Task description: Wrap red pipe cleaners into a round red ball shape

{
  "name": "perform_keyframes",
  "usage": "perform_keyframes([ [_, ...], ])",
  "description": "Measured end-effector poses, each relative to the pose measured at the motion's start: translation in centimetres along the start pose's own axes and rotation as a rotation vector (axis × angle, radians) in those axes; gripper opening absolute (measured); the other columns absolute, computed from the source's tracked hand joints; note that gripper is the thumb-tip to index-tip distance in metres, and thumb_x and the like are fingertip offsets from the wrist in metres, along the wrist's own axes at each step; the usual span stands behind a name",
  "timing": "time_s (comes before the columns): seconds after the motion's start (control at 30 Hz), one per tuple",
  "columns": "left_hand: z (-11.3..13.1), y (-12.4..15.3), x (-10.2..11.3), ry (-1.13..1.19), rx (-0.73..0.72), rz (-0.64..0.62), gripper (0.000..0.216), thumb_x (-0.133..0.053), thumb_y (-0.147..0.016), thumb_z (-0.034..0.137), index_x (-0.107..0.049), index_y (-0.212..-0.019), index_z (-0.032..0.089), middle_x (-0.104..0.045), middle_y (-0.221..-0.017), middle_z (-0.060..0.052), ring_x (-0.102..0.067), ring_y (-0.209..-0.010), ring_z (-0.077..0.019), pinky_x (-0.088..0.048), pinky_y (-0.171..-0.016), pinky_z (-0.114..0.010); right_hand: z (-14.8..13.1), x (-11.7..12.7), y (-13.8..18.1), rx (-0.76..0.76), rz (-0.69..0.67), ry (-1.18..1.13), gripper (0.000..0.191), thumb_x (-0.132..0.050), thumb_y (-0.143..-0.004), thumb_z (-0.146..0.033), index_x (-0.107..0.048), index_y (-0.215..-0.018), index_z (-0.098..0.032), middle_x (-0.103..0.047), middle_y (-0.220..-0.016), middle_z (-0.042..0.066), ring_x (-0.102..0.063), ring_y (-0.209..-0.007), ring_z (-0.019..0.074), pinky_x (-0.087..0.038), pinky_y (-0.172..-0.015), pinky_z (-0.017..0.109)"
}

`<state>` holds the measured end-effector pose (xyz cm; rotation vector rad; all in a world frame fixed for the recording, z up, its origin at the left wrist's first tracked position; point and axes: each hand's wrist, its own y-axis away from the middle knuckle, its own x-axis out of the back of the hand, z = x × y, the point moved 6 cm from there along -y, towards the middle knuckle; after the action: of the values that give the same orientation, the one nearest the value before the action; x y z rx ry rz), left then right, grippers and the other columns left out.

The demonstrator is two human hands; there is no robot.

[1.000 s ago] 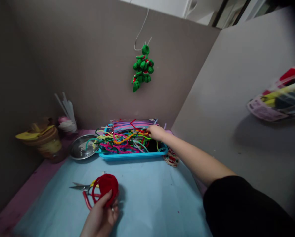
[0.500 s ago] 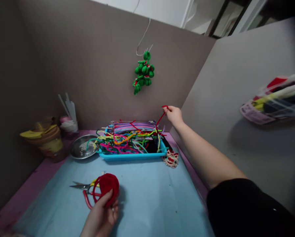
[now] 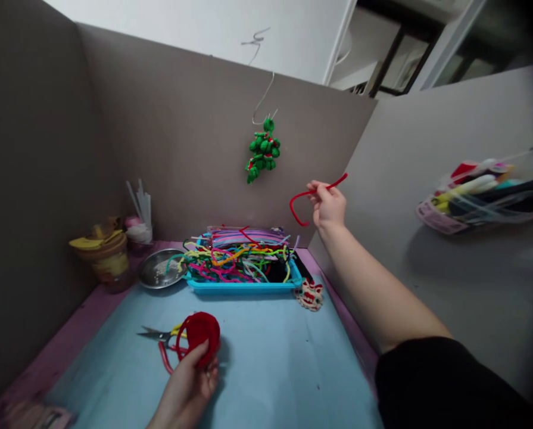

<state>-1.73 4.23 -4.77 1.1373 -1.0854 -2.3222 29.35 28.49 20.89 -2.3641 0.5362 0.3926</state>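
My right hand [image 3: 327, 205] is raised above the right end of the blue tray [image 3: 243, 288], pinching a bent red pipe cleaner [image 3: 313, 195] that hangs free in the air. The tray holds a tangle of pipe cleaners [image 3: 234, 259] in many colours. My left hand [image 3: 188, 384] rests low on the blue mat [image 3: 270, 357], its fingers closed on a coiled red pipe-cleaner ball [image 3: 199, 330]. Scissors with red handles [image 3: 159, 336] lie just left of the ball.
A green pipe-cleaner bunch [image 3: 262, 149] hangs from a wire hook on the back partition. A metal dish [image 3: 161, 269], a brown cup [image 3: 105, 256] and a cup of white sticks [image 3: 139, 223] stand at the back left. A small red-and-white figure [image 3: 309, 295] sits beside the tray. A pink basket [image 3: 476, 196] hangs on the right wall.
My right hand has pulled one red pipe cleaner out of the tray and lifted it up and to the right. The left hand keeps the red ball in place.
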Motion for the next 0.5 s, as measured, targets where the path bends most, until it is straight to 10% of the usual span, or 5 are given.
perform_keyframes([
  [0.2,1.5,0.2,-0.7,0.064,-0.129,-0.101,0.011,-0.051,-0.085,0.007,-0.060,-0.091,0.009,-0.068,-0.075,-0.007,-0.058,-0.046,-0.0073,-0.048,-0.043,-0.017,1.8,-4.1,13.3,-0.573,-0.523,0.041,0.025,-0.073,-0.066,-0.029,-0.062,-0.083,-0.015,-0.068,-0.078,0.004,-0.065,-0.066,0.0125,-0.053,-0.066,0.027],
  [0.5,0.0,2.0,-2.3,-0.142,-0.295,-0.358,0.019,-0.065,-0.074,0.018,-0.063,-0.092,0.015,-0.069,-0.096,-0.011,-0.066,-0.082,-0.0186,-0.052,-0.063,-0.026,2.9,-1.8,30.9,-1.019,-0.625,0.004,0.038,-0.064,-0.072,-0.034,-0.047,-0.103,-0.022,-0.055,-0.069,-0.006,-0.032,-0.037,0.0026,-0.022,-0.035,0.017],
])
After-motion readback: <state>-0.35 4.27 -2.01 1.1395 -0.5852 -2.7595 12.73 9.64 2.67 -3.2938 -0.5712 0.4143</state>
